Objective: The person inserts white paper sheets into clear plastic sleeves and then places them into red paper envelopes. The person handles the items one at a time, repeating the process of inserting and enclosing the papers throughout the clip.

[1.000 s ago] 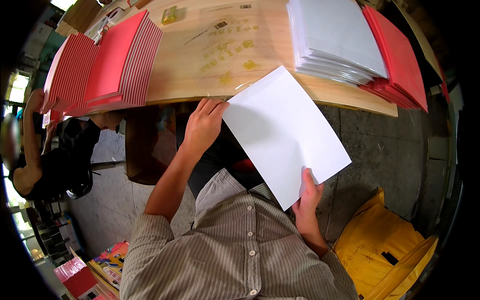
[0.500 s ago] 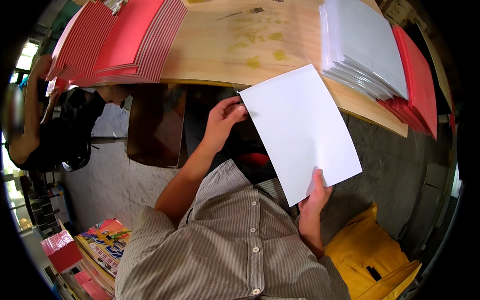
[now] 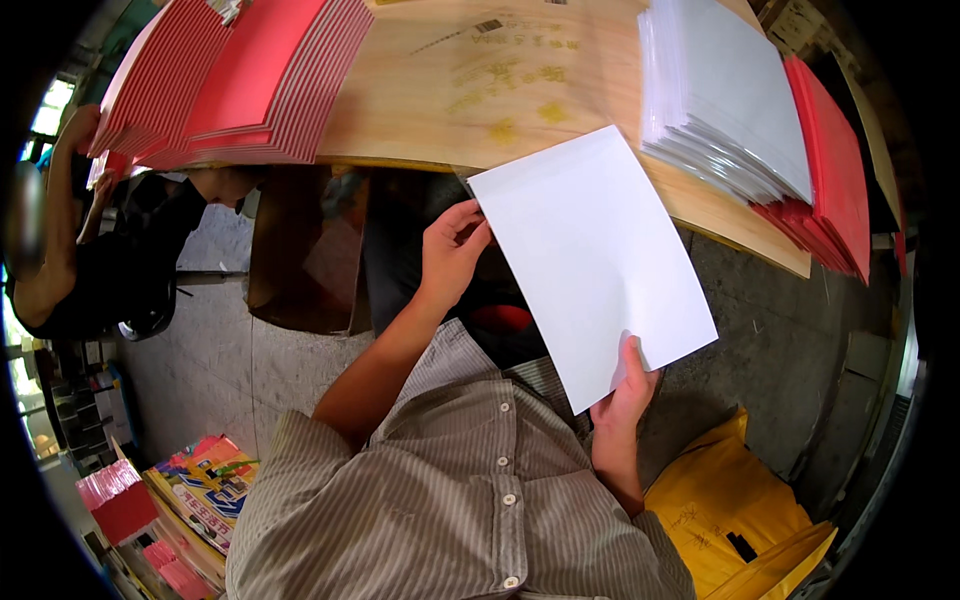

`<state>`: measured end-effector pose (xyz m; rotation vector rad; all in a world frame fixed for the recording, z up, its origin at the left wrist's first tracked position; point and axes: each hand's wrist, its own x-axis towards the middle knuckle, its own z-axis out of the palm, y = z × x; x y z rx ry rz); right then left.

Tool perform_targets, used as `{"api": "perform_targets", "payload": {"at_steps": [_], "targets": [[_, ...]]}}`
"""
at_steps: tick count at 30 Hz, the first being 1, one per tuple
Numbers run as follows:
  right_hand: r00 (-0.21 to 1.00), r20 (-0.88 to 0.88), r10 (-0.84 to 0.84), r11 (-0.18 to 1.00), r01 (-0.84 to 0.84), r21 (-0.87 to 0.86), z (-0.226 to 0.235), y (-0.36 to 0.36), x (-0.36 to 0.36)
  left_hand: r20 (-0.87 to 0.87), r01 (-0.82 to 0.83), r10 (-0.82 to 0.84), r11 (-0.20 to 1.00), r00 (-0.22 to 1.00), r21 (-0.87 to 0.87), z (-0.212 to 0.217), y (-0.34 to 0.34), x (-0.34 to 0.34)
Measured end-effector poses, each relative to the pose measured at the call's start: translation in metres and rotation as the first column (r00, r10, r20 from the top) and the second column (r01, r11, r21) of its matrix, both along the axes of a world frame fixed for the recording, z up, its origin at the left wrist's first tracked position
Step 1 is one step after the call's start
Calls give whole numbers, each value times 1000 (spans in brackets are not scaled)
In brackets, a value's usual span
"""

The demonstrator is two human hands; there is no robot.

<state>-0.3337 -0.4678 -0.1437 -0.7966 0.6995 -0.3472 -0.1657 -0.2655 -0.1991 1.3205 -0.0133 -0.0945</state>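
A blank white sheet [image 3: 590, 240], perhaps in a clear sleeve, is held tilted in front of my body, its far end over the table's front edge. My right hand [image 3: 627, 390] grips its lower end, with the thumb on top and the fingers hidden underneath. At the upper left edge my left hand [image 3: 455, 250] has its thumb and fingertips closed together, pinching the border. A thin see-through edge shows beside that corner; whether it is a separate layer I cannot tell.
On the wooden table [image 3: 420, 120] stand tall red stacks [image 3: 250, 80] at left. White sheets in clear sleeves [image 3: 730, 100] and red folders [image 3: 830, 170] lie at right. Below are a cardboard box [image 3: 300, 260] and a yellow sack [image 3: 735, 510]. Another person [image 3: 110, 240] works at far left.
My left fingers have come in from slightly apart and now close at the sheet's left edge. The sheet has shifted slightly left, with the right hand still holding it.
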Motion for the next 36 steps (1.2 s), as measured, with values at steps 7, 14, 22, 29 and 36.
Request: {"api": "perform_targets", "payload": {"at_steps": [7, 14, 22, 29, 36], "targets": [[999, -22, 23, 999, -22, 48, 7, 13, -2, -251, -177, 120, 960, 961, -216, 16, -41, 1], [998, -47, 47, 998, -46, 32, 17, 22, -8, -564, -117, -333, 779, 756, -617, -10, -61, 1], [996, -12, 91, 996, -91, 11, 19, 19, -6, -597, -102, -312, 825, 739, -556, -17, -57, -22], [999, 0, 51, 998, -51, 48, 14, 28, 6, -402, 113, -251, 935, 881, -335, -16, -64, -82], [997, 22, 77, 997, -78, 28, 15, 36, 24, -158, 126, -216, 886, 963, -446, -6, -64, -97]]}}
